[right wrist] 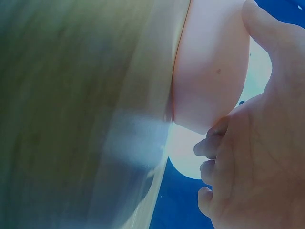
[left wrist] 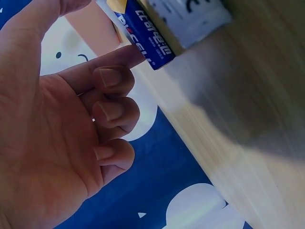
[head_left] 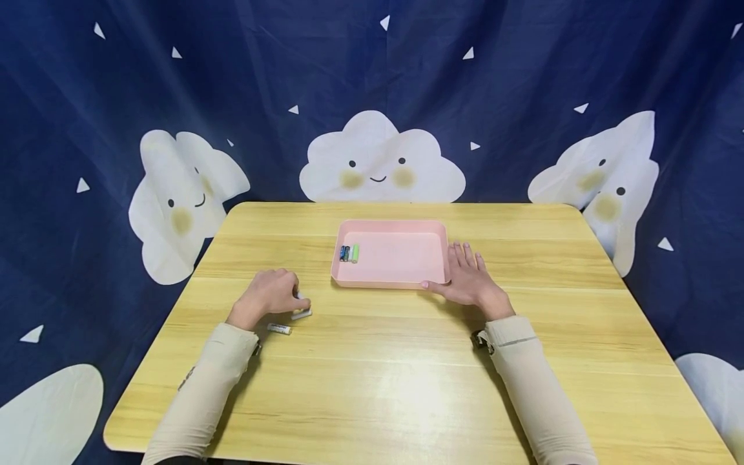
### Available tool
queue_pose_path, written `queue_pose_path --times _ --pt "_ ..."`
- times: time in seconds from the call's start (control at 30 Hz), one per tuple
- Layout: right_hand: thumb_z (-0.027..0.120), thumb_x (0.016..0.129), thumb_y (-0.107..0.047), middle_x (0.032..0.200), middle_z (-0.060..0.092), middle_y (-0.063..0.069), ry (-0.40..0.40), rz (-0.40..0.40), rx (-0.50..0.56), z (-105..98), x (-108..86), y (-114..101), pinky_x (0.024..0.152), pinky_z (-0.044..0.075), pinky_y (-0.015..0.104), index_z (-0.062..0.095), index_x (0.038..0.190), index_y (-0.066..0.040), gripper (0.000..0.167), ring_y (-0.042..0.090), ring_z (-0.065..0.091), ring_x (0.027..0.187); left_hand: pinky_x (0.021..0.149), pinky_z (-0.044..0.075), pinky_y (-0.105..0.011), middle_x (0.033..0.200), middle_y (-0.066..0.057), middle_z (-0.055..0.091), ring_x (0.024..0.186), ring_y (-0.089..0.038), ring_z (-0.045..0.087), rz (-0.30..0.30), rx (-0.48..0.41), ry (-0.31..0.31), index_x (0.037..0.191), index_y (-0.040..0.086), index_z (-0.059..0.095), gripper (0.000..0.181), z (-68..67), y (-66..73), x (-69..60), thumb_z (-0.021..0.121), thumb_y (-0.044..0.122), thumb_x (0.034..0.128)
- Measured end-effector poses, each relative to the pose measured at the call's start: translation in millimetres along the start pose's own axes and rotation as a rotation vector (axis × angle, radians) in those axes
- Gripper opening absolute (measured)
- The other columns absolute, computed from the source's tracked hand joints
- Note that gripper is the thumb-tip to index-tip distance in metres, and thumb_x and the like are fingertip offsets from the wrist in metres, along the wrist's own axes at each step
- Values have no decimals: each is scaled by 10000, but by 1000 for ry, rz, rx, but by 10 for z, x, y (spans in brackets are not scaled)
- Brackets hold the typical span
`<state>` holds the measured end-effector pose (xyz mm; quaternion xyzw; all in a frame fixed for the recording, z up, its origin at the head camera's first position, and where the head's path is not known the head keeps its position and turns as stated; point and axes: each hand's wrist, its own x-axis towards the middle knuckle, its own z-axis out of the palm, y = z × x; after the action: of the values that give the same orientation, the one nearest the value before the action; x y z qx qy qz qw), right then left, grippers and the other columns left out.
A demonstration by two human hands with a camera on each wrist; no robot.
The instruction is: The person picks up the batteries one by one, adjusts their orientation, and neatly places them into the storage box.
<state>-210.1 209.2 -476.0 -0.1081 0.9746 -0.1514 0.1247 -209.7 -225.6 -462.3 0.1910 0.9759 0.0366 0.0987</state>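
A: Where is the blue-labelled battery (left wrist: 148, 40)?
B: At the left hand (head_left: 269, 294), outside the pink tray (head_left: 378, 284), leftward and short of its near-left corner; long axis oblique in wrist view.
A: The hands?
B: Left: thumb and index finger pinch the battery. Right hand (head_left: 467, 284): fingers extended, touching the tray's near-right corner, holding nothing.

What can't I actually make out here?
Lettering on the batteries in the pink tray: too small, head view.
Upper end of the blue battery: cut off by the picture's top edge, left wrist view.
The pink tray's inside: hidden behind its outer wall, right wrist view.
Wood grain on the tabletop: blurred, right wrist view.
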Motion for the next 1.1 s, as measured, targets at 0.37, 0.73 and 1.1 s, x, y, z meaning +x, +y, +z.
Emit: queue_pose_path --times 0.37,0.73,1.1 --pt "454 925 -789 1720 -61 257 0 -3 -14 11 8 15 1283 -25 611 -47 1618 71 1214 447 -89 1602 483 238 -272 504 91 301 490 -92 277 -1 -22 -11 507 233 410 509 2 -36 25 718 482 827" --pt "455 924 -789 1719 -65 258 -2 -1 -8 4 3 11 1282 -41 607 -46 1618 71 1214 445 -100 1601 509 290 -286 531 76 414 511 -100 358 -5 -40 -23 573 215 562 426 -5 -77 68 712 513 838" --pt "470 924 -777 1722 -48 254 3 -2 -8 -7 -4 -4 1282 -31 609 -29 1620 74 1207 449 -80 1603 547 388 -278 726 51 625 600 -96 494 56 -139 89 867 152 764 391 -85 -111 151 738 541 841"
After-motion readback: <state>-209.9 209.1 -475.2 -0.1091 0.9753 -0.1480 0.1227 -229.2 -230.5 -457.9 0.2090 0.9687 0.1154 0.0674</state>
